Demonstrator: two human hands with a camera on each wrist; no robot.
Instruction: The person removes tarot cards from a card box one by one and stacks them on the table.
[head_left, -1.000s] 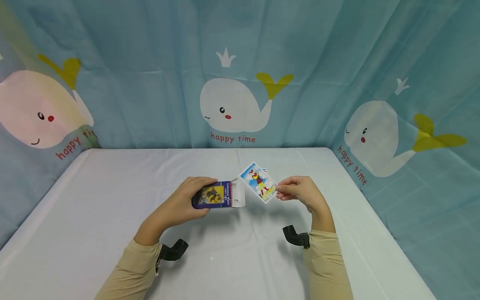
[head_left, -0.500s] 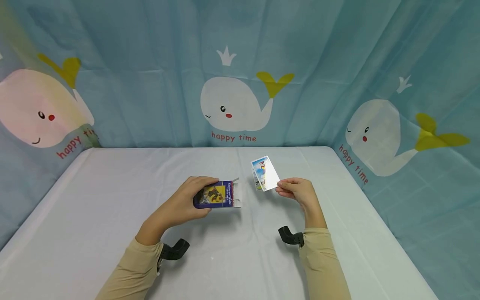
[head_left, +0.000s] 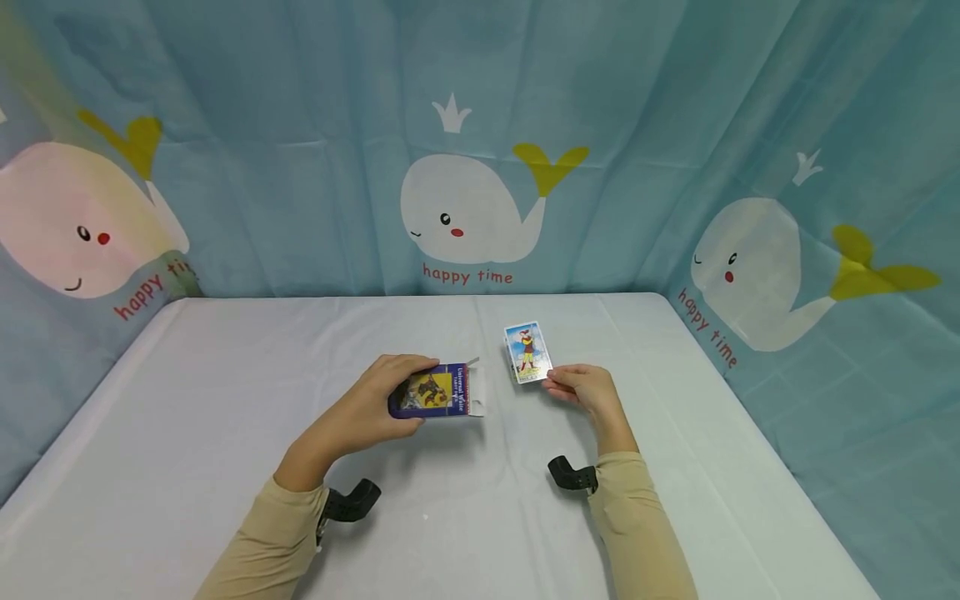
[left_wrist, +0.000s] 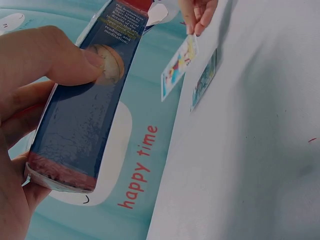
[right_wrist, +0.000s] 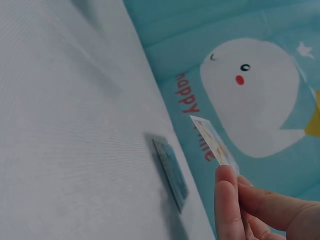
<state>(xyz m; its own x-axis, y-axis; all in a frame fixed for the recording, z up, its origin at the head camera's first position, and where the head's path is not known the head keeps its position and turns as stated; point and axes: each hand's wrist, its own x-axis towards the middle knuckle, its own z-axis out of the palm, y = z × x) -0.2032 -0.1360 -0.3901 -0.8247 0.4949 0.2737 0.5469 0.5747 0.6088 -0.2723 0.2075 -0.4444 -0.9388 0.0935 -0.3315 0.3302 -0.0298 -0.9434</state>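
My left hand [head_left: 375, 400] grips a blue tarot card box [head_left: 435, 390], its end flap standing out on the right. In the left wrist view the thumb presses the box's printed narrow side [left_wrist: 85, 110]. My right hand [head_left: 588, 392] pinches a tarot card [head_left: 528, 353] by its near corner, picture side up, showing a figure in red and yellow against blue sky. Below that card another card or a thin stack [right_wrist: 172, 175] lies on the table, apart from the held one in the right wrist view. From the head view it is almost wholly covered.
A white cloth covers the table [head_left: 225, 400]. Behind and at the sides hangs a blue curtain [head_left: 315, 167] printed with whales. Black wrist camera mounts [head_left: 351, 502] stick out from both sleeves.
The right hand has carried the card from beside the box's mouth to over the cards on the table, turning it nearly upright in view. The left hand and box have barely moved.
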